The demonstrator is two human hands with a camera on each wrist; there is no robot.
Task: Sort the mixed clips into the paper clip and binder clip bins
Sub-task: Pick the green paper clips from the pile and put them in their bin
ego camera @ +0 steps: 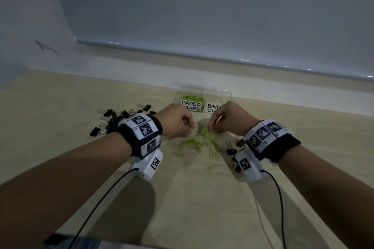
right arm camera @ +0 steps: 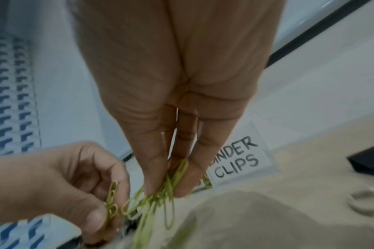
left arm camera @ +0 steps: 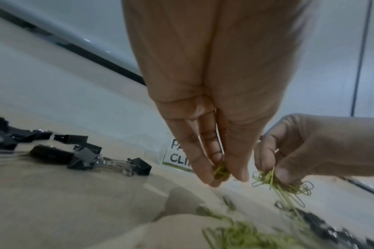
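Green paper clips [ego camera: 199, 143] lie scattered on the wooden table between my hands. My left hand [ego camera: 187, 124] pinches a few green paper clips [left arm camera: 220, 171] between thumb and fingertips. My right hand [ego camera: 211, 125] pinches a tangled bunch of green paper clips [right arm camera: 167, 188] that hangs down over the pile. Two clear bins stand just behind the hands: the paper clip bin [ego camera: 192, 99] holds green clips, and the binder clip bin [ego camera: 219, 97] is partly hidden by my right hand. Black binder clips [ego camera: 113, 120] lie in a group at the left.
A few more black binder clips [ego camera: 232, 147] lie by my right wrist. A pale wall with a ledge [ego camera: 202, 54] runs behind the bins. Cables [ego camera: 101, 200] trail from both wrist cameras across the near table.
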